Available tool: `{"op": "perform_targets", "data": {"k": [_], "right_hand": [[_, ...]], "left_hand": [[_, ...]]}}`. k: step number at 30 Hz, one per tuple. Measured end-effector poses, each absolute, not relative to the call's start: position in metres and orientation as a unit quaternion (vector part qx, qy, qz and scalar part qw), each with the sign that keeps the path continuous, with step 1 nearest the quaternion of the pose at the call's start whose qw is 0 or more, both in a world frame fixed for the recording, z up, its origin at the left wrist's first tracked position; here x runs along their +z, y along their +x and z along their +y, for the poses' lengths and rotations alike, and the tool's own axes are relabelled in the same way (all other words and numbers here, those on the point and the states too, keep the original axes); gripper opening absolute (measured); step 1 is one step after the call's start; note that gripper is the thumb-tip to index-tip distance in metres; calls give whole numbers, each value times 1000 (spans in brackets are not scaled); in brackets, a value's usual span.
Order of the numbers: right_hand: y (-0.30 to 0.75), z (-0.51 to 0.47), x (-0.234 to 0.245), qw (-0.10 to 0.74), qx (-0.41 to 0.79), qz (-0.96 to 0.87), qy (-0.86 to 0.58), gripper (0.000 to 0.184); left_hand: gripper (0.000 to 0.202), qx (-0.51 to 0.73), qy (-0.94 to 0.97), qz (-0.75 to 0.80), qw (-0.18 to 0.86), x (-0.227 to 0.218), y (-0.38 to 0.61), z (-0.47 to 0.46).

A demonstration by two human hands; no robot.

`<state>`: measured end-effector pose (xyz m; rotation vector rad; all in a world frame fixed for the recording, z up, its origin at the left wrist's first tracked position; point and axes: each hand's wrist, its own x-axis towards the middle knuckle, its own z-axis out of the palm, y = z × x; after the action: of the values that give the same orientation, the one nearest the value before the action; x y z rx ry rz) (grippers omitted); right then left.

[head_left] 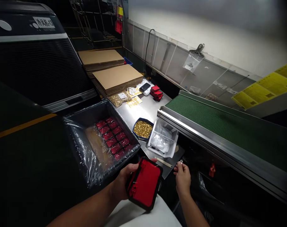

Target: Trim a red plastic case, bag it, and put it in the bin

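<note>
A red, black-edged case (148, 181) sits above the lap in a worker's left hand (121, 183), fingers curled around its side. The right hand (183, 179), closed to a pinch, grips a shiny piece (181, 161), apparently metal but too small to identify. Beyond are a white bin (174, 142) and a blue tray (140, 137) of gold-coloured bits (143, 128), between a plastic-lined crate (86, 117) and a green conveyor (219, 123).

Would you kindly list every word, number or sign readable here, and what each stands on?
"冷风机-13": white label on the machine.
Too small or blurred to read: bag label; any print on the yellow sheets.
None readable on the red case.
</note>
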<state>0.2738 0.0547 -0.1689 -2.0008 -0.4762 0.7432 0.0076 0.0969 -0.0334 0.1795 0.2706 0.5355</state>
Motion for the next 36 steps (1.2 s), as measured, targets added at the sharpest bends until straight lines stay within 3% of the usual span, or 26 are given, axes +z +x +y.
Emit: {"op": "perform_targets", "data": {"k": [4, 9, 15, 21, 26, 29, 32, 36], "right_hand": [[290, 33, -229, 325, 339, -227, -853, 53], [296, 20, -269, 166, 378, -340, -845, 39], [294, 27, -290, 83, 314, -453, -830, 31], [289, 40, -299, 126, 287, -494, -811, 29], [286, 38, -296, 200, 275, -474, -812, 40], [283, 35, -283, 251, 267, -438, -821, 45], [270, 36, -246, 310, 287, -404, -811, 46], [233, 34, -143, 395, 343, -433, -734, 49]], "left_hand": [[64, 277, 75, 119, 951, -39, 12, 95], [66, 302, 53, 148, 940, -43, 21, 93], [62, 330, 47, 233, 914, -40, 25, 88], [69, 343, 80, 280, 893, -34, 20, 84], [86, 319, 162, 250, 899, -30, 14, 88], [85, 321, 186, 239, 898, -30, 15, 91], [74, 341, 184, 248, 888, -34, 15, 93], [62, 382, 166, 242, 876, -41, 12, 99]]}}
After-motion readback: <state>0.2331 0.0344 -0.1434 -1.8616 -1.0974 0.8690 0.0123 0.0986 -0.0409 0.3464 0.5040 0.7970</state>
